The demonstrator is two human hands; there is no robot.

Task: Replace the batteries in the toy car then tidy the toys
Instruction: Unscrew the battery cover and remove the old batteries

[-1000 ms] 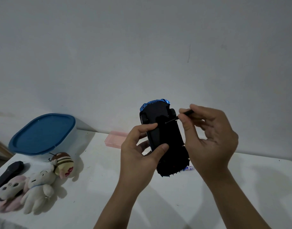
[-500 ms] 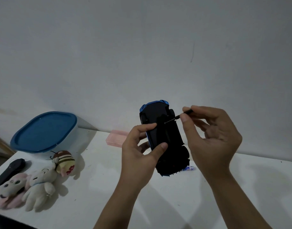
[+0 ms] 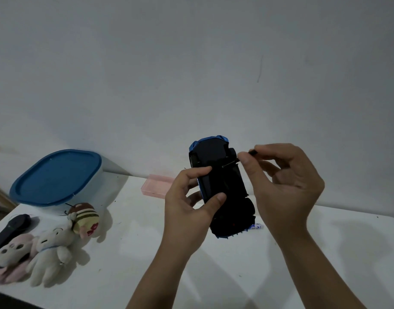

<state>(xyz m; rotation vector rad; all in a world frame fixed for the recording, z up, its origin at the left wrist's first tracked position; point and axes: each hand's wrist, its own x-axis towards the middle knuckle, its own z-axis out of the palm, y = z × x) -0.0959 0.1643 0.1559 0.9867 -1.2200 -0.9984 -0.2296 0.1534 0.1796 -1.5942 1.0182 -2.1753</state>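
I hold a blue toy car [image 3: 223, 186] upside down above the white table, its black underside facing me. My left hand [image 3: 189, 208] grips its left side, thumb low and fingers across the middle. My right hand [image 3: 285, 186] pinches a small screwdriver [image 3: 252, 152] by its black handle; the thin metal tip touches the car's underside near the upper wheels. A battery [image 3: 256, 226] with a blue and white label lies on the table just behind the car's lower end. The battery compartment itself is too dark to make out.
At the far left stands a white box with a blue lid [image 3: 55, 175]. In front of it lie three plush toys [image 3: 51, 248] and a black remote [image 3: 9, 229]. A pink case [image 3: 157, 186] lies by the wall. The table [image 3: 325, 253] ends at the lower left.
The right hand's fingers have shifted around the screwdriver handle while the tip stays on the car's underside. The car and left hand have hardly moved.
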